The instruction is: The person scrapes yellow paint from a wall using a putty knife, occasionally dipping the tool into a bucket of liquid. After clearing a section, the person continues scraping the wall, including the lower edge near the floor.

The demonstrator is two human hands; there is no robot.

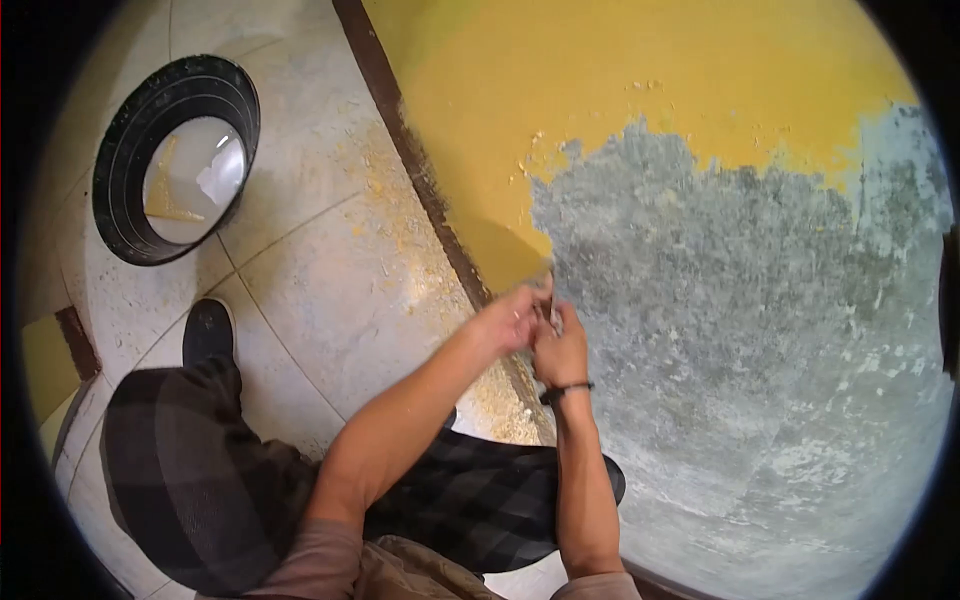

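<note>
My right hand (561, 352), with a dark bracelet at the wrist, is closed around a small scraper (553, 298), most of which the fingers hide. Beside it, my left hand (513, 318) has its fingers closed at the same tool, near its upper end. Both hands are close to the wall, where yellow paint (640, 60) meets a bare grey patch (710, 270). The patch has a ragged upper edge with loose paint bits along it.
A black bucket (110, 190) holding cloudy liquid stands on the tiled floor (290, 255) at upper left. Paint flakes (400, 240) lie along the dark brown baseboard (425, 190). My bent legs and a dark shoe (208, 330) occupy the lower left.
</note>
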